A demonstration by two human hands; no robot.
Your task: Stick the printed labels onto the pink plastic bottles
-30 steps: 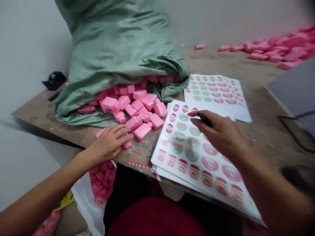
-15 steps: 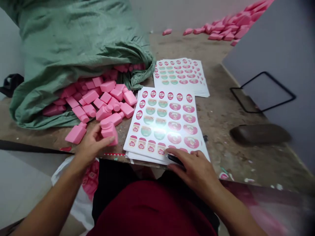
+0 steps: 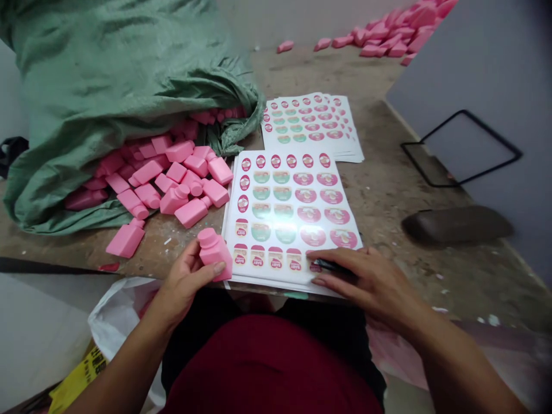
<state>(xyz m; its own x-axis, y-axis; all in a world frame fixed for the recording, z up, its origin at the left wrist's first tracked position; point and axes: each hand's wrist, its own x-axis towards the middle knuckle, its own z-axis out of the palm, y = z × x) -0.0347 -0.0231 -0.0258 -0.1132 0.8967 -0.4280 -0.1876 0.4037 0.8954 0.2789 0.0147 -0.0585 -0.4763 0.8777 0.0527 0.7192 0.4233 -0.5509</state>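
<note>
2 hands work at the near edge of a scarred wooden bench (image 3: 388,190), lower centre of frame. L hand (image 3: 185,282) holds 1 pink plastic bottle (image 3: 214,253) upright, neck up, in a narrow grip: fingers & thumb wrap the body, just beside the sheet's lower left corner. R hand (image 3: 366,282) lies low over the lower right part of a label sheet (image 3: 293,213), pressing it flat, w/ a black pen (image 3: 325,265) tucked b/w the fingers in a light hold; could be a marker, can't tell. Good handling here: fingers low on the bottle, front face clear, sheet flat & square. Upper left, a green woven sack (image 3: 107,98) spills a heap of pink bottles (image 3: 172,178); a 2nd stack of sheets (image 3: 310,123) lies top centre. Hidden: pen tip, bottle's far side. Label print too small to read, bar BABY on the bottom row.
</note>
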